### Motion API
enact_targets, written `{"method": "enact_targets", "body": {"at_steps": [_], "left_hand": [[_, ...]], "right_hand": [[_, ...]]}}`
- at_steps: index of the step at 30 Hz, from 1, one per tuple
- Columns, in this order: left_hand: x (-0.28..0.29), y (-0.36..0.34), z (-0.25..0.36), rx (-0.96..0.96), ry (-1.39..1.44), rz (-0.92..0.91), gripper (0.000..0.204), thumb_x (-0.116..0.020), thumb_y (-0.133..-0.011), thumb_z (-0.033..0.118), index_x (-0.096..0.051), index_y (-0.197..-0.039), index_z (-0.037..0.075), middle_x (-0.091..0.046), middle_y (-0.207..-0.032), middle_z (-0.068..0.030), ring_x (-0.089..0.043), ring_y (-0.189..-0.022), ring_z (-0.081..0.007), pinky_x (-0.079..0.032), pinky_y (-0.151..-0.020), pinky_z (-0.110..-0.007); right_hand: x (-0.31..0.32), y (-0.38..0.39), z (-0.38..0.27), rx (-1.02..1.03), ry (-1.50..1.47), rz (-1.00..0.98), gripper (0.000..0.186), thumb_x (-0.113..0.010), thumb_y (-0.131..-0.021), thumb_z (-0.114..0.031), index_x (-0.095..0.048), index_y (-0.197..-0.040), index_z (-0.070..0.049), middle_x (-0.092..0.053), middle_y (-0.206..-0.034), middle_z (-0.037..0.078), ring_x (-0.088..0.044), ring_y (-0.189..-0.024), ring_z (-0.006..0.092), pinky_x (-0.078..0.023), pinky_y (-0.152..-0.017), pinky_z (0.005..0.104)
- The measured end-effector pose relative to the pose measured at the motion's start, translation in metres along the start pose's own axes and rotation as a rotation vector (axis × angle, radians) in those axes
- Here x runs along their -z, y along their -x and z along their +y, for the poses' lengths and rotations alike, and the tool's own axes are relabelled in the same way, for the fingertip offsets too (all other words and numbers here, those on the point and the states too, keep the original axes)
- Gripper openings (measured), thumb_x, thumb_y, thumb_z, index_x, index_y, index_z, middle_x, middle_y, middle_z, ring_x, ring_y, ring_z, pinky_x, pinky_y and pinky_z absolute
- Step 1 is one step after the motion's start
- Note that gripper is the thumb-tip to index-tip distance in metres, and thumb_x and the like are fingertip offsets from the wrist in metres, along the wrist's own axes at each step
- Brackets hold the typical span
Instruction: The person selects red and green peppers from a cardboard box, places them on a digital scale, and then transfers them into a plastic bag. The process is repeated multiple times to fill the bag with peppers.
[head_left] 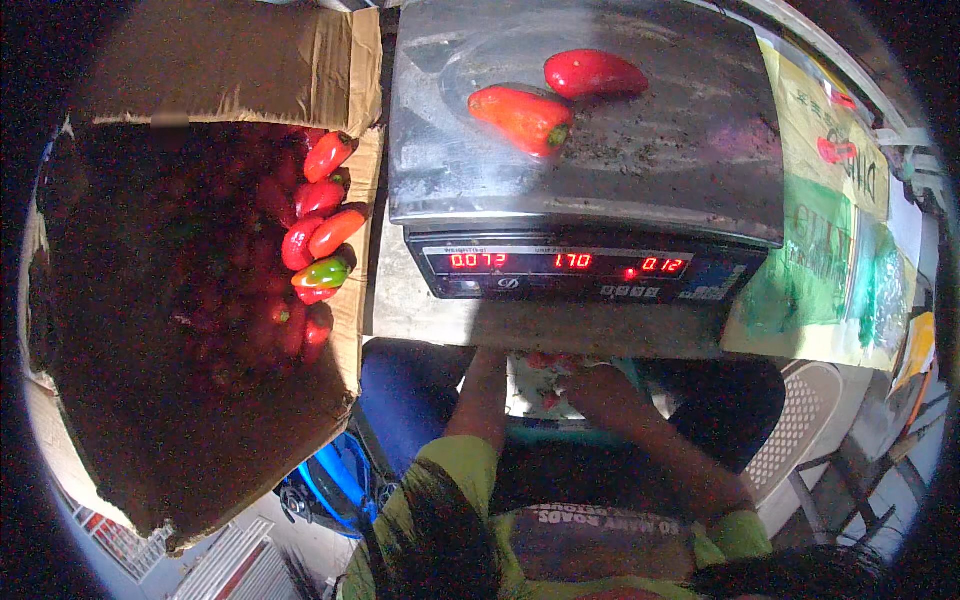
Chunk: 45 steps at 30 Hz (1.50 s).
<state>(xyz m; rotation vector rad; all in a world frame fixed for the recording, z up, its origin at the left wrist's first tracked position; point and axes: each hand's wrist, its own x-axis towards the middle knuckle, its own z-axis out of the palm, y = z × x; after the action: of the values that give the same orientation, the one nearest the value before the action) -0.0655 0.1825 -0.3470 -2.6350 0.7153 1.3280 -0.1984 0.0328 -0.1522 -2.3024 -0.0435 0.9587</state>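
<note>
My left forearm (484, 400) reaches up under the near edge of the scale's table, which hides the fingers of my left hand. My right hand (592, 388) is low over my lap, in shade, beside a pale bag or tray (522, 392) with small red pieces in it. Its fingers point left toward those pieces; their grip is too dark to make out. On the metal pan of the digital scale (660, 190) lie two peppers: a red one (596, 75) and an orange-red one (518, 115), close together. The scale's red digits are lit.
At left stands a large open cardboard box (345, 300) holding many red peppers, with one green-orange pepper (322, 273) by its right wall. Green and yellow printed plastic bags (810, 230) hang at right. A beige chair (805, 420) and a blue strapped item (340, 480) are below.
</note>
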Motion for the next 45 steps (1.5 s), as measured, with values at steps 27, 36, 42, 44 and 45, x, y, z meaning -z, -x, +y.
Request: {"method": "enact_targets", "body": {"at_steps": [27, 36, 42, 44, 45], "left_hand": [[0.136, 0.253, 0.01, -0.761, 0.372, 0.247, 0.05, -0.056, -0.082, 0.013, -0.043, -0.131, 0.017, -0.047, -0.106, -0.0173, -0.05, -0.1, -0.0348, -0.04, -0.092, -0.04], [0.247, 0.292, -0.013, -0.581, 0.952, 0.888, 0.046, -0.056, -0.088, 0.017, -0.039, -0.131, 0.011, -0.049, -0.099, -0.0043, -0.05, -0.084, -0.011, -0.046, -0.068, -0.027], [0.238, 0.286, 0.014, -0.557, 0.964, 0.9, 0.052, -0.058, -0.089, 0.019, -0.035, -0.135, 0.011, -0.053, -0.1, -0.0072, -0.052, -0.085, -0.0131, -0.046, -0.072, -0.027], [0.229, 0.282, 0.044, -0.54, 0.949, 0.821, 0.052, -0.06, -0.088, 0.02, -0.036, -0.134, 0.009, -0.055, -0.102, -0.0107, -0.056, -0.09, -0.0187, -0.046, -0.08, -0.031], [0.227, 0.274, 0.058, -0.634, 0.755, 0.915, 0.053, -0.061, -0.086, 0.021, -0.039, -0.132, 0.007, -0.054, -0.105, -0.012, -0.056, -0.088, -0.0205, -0.046, -0.079, -0.032]], "right_hand": [[-0.011, -0.009, 0.016, 0.242, -0.057, 0.047, 0.026, -0.05, -0.082, -0.029, -0.068, -0.09, -0.012, -0.066, -0.091, 0.012, -0.063, -0.085, 0.0313, -0.048, -0.075, 0.0413], [-0.035, -0.034, 0.021, 0.376, 0.026, 0.193, 0.018, -0.053, -0.078, -0.023, -0.065, -0.082, -0.01, -0.064, -0.082, 0.014, -0.062, -0.079, 0.033, -0.046, -0.069, 0.0443], [-0.036, -0.034, 0.023, 0.361, 0.053, 0.177, 0.028, -0.048, -0.079, -0.03, -0.065, -0.082, -0.008, -0.063, -0.082, 0.016, -0.06, -0.08, 0.0371, -0.045, -0.069, 0.0468], [-0.037, -0.034, 0.018, 0.39, 0.038, 0.188, 0.029, -0.048, -0.08, -0.031, -0.065, -0.081, -0.007, -0.063, -0.082, 0.016, -0.06, -0.08, 0.0375, -0.045, -0.069, 0.047], [-0.037, -0.034, 0.016, 0.373, 0.012, 0.173, 0.028, -0.049, -0.08, -0.03, -0.065, -0.081, -0.007, -0.063, -0.082, 0.017, -0.06, -0.08, 0.0372, -0.045, -0.07, 0.047]]}}
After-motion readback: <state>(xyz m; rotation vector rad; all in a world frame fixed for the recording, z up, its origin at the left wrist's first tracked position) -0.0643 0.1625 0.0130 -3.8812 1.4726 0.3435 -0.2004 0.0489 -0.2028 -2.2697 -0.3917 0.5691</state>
